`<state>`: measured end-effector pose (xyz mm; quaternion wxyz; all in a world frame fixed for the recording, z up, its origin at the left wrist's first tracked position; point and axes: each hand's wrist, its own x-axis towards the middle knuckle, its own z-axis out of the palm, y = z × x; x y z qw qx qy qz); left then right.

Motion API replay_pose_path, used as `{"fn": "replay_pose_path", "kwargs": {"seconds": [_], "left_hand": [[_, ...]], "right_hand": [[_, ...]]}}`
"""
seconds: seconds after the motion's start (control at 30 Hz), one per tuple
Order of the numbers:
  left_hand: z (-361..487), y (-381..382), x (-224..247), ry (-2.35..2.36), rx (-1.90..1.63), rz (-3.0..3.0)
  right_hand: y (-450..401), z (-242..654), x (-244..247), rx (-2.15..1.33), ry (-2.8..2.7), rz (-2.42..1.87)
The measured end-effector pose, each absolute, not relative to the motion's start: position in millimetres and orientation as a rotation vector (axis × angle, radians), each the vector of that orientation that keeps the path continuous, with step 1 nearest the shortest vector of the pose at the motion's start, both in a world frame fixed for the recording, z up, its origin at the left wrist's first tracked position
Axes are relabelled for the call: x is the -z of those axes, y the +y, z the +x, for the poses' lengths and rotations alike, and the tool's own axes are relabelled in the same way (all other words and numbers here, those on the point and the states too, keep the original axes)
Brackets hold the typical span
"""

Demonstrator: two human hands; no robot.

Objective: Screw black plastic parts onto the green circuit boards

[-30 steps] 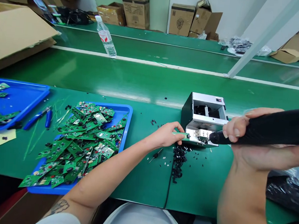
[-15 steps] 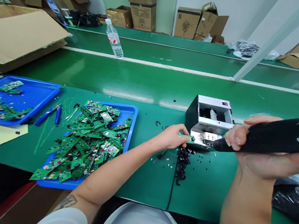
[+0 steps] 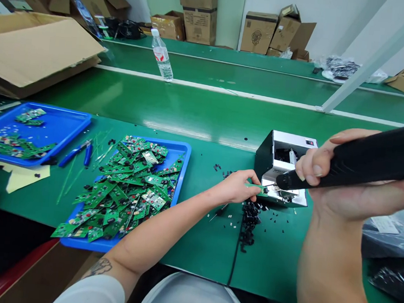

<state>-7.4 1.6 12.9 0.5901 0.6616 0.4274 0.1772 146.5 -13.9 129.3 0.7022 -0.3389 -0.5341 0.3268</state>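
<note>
My right hand [image 3: 318, 165] is wrapped around a black electric screwdriver [image 3: 365, 159], held tilted with its nose down to the left. The screwdriver's nose is over the front of a silver and black screw feeder [image 3: 289, 139] and hides part of it. Pinched between the fingers of my left hand [image 3: 238, 187] is a small green circuit board [image 3: 262, 190], its end at the feeder's front left corner. Whether the screwdriver's tip touches anything, I cannot tell. Small black plastic parts [image 3: 249, 220] lie heaped just below my left hand.
A blue tray [image 3: 185, 169] piled with circuit boards stands left of my left arm. Farther left are blue-handled pliers [image 3: 74, 154] and another blue tray [image 3: 72, 118]. A small screwdriver [image 3: 221, 210] and a black cable [image 3: 234, 261] lie near the feeder. A water bottle [image 3: 163, 59] stands behind.
My right hand has raised the electric screwdriver's nose and moved it left, from the feeder's front toward the circuit board. My left hand keeps its hold on the board. The view has shifted slightly.
</note>
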Motion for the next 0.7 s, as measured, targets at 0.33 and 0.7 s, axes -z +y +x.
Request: {"fn": "replay_pose_path", "kwargs": {"seconds": [0.33,0.7], "left_hand": [[-8,0,-16,0.981,-0.404,1.518],[-6,2,-12,1.009,-0.416,1.534]], "right_hand": [[-13,141,-123,-0.805,-1.221,-0.749],[-7,133,-120,-0.853,-1.257,-0.664]]}}
